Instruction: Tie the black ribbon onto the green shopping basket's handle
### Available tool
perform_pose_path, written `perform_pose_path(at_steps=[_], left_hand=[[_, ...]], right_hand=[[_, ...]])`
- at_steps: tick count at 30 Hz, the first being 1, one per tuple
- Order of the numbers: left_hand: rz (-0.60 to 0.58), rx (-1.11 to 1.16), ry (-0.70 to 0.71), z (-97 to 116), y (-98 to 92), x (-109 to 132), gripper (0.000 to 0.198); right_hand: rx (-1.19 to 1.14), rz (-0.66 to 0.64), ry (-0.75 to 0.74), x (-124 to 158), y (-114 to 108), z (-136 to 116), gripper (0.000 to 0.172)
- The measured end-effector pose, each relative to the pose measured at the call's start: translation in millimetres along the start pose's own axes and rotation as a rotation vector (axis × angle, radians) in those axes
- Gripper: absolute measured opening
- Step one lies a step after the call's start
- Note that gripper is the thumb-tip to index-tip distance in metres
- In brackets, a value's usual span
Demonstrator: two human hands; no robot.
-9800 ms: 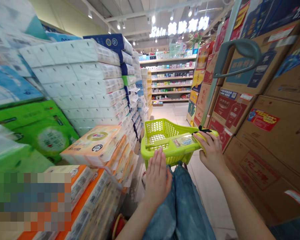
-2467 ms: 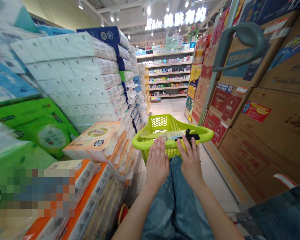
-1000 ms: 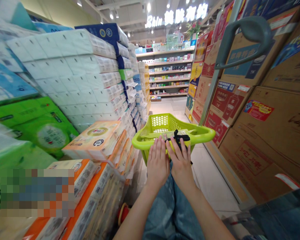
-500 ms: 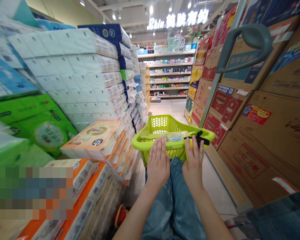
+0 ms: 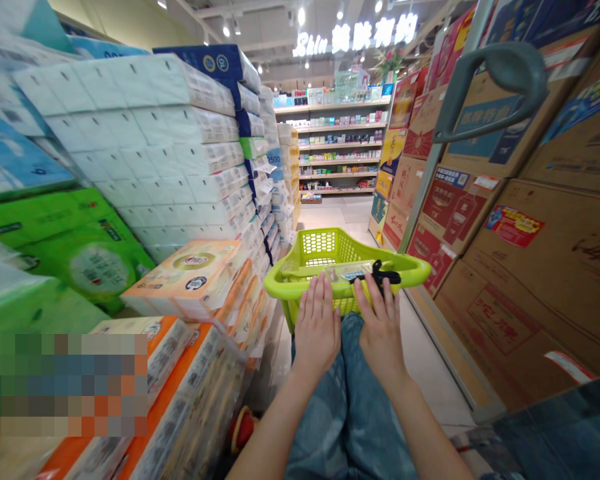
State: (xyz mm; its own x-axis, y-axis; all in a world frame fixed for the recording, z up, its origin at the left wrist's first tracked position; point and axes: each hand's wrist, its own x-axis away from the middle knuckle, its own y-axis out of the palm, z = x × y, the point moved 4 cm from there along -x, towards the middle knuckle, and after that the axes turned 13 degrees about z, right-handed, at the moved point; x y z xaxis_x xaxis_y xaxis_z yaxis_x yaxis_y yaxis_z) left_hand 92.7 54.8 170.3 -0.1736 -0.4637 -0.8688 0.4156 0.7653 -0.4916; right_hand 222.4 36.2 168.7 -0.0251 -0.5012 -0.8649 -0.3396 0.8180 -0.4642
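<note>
Basket (image 5: 289, 291) — hands (image 5: 317, 335) (image 5: 383, 333) at its rim: left flat, grasping nothing; right's hold unclear.

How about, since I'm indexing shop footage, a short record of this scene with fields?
Place: shop aisle, lit sign overhead
Ahead: stocked shelves
Centre: yellow-green basket with latticed sides
Left hand: fingers straight, over the basket's near rim
Right hand: fingers spread at a black cord by the near rim; grip unclear
Below: blue jeans
Left side: stacked white packs, orange packs nearer
Right side: cardboard boxes, grey handle before them
</note>
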Motion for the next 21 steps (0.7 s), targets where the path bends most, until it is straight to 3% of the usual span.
perform_pose_path(at_steps=[3,6,9,15,18,21], left_hand=[[-0.003,0.017,0.001,0,-0.7,0,0.067],[-0.005,0.021,-0.002,0,-0.9,0,0.067],[0.001,0.020,-0.004,-1,-0.4,0,0.068],[0.003,0.019,0.016,-4,2.1,3,0.067],[-0.009,0.026,0.024,-5,1.4,3,0.068],[-0.011,0.033,0.011,-4,-0.3,2,0.067]], right_hand=[[0.022,0.074,0.103,1,-5,27,0.088],[0.025,0.096,0.179,0,-7,36,0.090],[0.009,0.081,0.190,-3,-4,18,0.089],[0.018,-0.030,0.002,-5,13,-42,0.072],[0.011,-0.039,-0.035,-3,12,-42,0.070],[0.012,-0.047,-0.021,-1,6,-21,0.074]])
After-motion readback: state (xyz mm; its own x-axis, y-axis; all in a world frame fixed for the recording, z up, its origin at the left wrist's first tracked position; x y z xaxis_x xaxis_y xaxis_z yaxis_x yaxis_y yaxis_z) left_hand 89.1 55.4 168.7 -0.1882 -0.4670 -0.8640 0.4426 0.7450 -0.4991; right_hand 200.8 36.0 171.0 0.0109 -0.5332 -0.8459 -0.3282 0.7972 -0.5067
